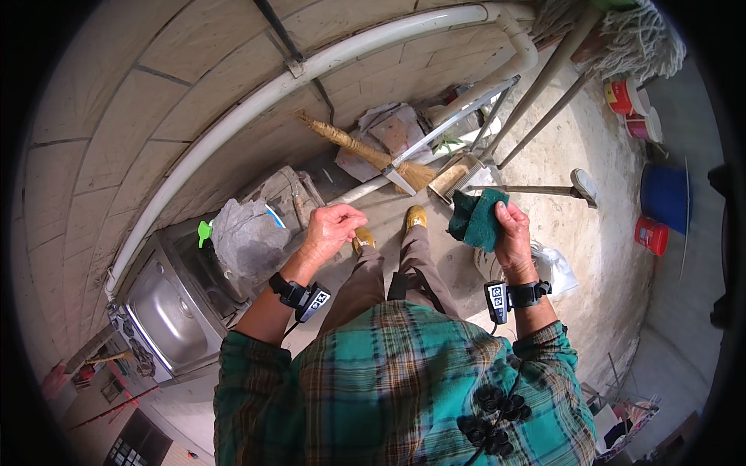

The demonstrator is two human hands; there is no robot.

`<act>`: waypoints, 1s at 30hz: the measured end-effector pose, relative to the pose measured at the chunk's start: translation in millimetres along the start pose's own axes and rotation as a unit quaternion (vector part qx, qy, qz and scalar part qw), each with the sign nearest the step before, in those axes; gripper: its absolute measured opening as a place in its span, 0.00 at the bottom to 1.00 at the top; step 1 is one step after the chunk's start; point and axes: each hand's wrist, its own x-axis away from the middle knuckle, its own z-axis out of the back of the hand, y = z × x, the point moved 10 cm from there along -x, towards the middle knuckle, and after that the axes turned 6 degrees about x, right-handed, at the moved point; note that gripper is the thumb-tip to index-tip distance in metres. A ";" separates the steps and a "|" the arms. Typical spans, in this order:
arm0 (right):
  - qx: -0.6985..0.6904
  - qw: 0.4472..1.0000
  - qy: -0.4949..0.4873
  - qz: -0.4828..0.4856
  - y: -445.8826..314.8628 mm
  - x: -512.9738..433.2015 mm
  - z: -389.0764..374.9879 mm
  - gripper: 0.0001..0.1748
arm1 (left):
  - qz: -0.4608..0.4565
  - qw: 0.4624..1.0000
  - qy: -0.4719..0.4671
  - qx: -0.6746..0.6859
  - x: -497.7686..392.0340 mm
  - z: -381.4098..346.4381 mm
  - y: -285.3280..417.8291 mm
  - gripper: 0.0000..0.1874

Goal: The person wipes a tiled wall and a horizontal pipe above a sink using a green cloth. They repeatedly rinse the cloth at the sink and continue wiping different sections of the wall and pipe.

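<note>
My right hand (513,236) grips green scouring pads (481,218), raised in front of me at the right. They look like two pieces or one folded piece. At centre left, my left hand (335,230) is raised with its thumb and fingertips together; whether something small is between them cannot be told. A grey cloth or bag (250,239) lies just left of that hand, beside a bright green plastic piece (204,233). Below and between my hands are my yellow shoes (416,216) on the concrete floor.
A stainless steel sink (169,309) is at lower left. Ahead lie a straw broom (361,151), stone slabs (390,137) and a dustpan (454,175). Long mop handles (542,116) lean at upper right. A white pipe (233,110) follows the wall. Buckets (651,235) and a blue tub (667,198) stand at right.
</note>
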 end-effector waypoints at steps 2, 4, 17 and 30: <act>-0.032 0.997 0.065 0.006 6.7 35.9 45.1 0.17 | -0.051 0.996 -0.065 -0.045 -1.0 -29.4 13.3 0.04; -0.099 0.986 0.133 0.032 17.0 75.2 88.9 0.17 | -0.074 0.979 -0.145 -0.122 -3.5 -73.3 15.8 0.04; -0.223 0.937 0.237 0.127 43.5 202.8 245.4 0.17 | 0.100 0.842 -0.509 -0.149 72.9 -414.1 -73.1 0.05; -0.337 0.749 0.536 0.194 159.5 448.1 505.0 0.23 | 0.056 0.798 -0.490 -0.345 56.7 -632.3 -187.4 0.06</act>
